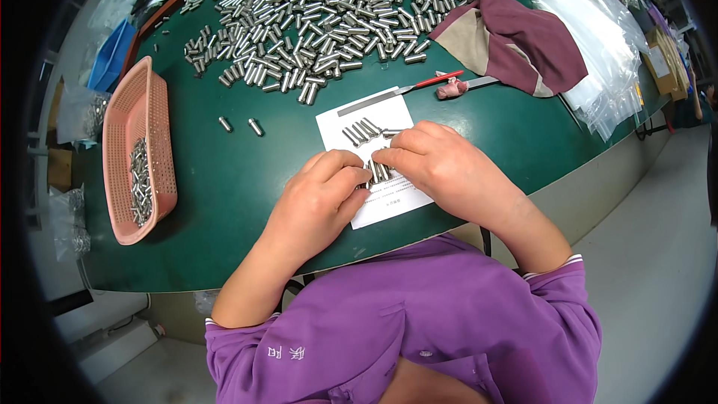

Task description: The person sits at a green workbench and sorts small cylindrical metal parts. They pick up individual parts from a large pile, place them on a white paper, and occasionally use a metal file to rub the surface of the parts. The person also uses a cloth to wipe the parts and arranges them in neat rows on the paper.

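Observation:
Over a white printed sheet (393, 213) on the green table, my left hand (318, 187) and my right hand (441, 161) meet, both with curled fingers. Between their fingertips stands a row of small shiny metal pins (380, 170), gripped from both sides. Just beyond it, a second short row of metal pins (362, 132) lies side by side on the paper. Another pin (391, 133) lies by my right knuckles, partly covered. My fingers hide some of the gripped pins.
A large heap of metal pins (314, 15) covers the far table. Two loose pins (256, 127) lie left. A pink basket (164, 157) holds more pins. Beyond the sheet are a flat file (366, 103), a red-handled tool (440, 81), a maroon cloth (523, 37) and plastic bags (598, 67).

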A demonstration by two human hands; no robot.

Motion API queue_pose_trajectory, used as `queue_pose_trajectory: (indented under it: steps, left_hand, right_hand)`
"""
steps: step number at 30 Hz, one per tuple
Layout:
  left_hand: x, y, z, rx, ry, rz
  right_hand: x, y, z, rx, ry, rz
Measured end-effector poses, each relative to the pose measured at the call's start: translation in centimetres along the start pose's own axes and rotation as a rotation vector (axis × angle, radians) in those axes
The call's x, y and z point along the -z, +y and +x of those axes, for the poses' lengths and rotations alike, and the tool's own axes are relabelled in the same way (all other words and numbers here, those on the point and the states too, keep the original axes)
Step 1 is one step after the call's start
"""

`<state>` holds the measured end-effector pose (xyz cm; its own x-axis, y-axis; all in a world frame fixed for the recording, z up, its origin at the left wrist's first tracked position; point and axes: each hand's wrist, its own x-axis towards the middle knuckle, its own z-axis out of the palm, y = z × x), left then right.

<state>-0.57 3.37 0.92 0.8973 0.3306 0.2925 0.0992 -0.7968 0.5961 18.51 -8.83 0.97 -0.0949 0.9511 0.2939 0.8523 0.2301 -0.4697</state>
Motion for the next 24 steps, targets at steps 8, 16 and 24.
queue_pose_trajectory:
  steps: [8,16,24]
  left_hand:
    - [0.1,0.0,0.1,0.083,-0.037,-0.094]
    - [0.2,0.1,-0.2,0.121,-0.083,-0.099]
    - [0.0,-0.3,-0.1,0.130,-0.054,-0.144]
  right_hand:
    - [0.3,-0.7,0.2,-0.119,0.035,0.171]
    - [0.5,0.0,0.0,-0.144,-0.040,0.197]
    - [0.3,-0.7,0.2,-0.162,-0.004,0.141]
